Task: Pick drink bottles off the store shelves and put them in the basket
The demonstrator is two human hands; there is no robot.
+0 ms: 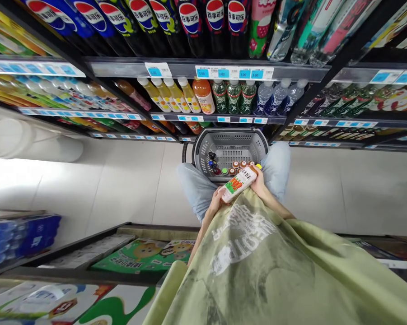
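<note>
Both my hands hold a drink bottle [239, 183] tilted in front of my chest, its yellow cap at the upper right and its label showing orange carrots. My left hand [217, 199] grips the bottom end, fingers closed on it. Around the cap end my right hand [258, 181] is closed. Just beyond the bottle, a grey shopping basket [237, 141] stands on the floor between my knees. Inside it are several upright bottles with brown caps [236, 164], one with a green cap [224, 171], and a few with dark and blue tops [212, 163] at the left.
Shelves of drinks rise ahead, with cola bottles [189, 20] above and juice bottles [171, 97] below a price rail [233, 72]. A white bucket [8, 139] stands at the left. Boxed goods [135, 255] are stacked close behind me, and wrapped blue water bottles [23, 237] lie at left.
</note>
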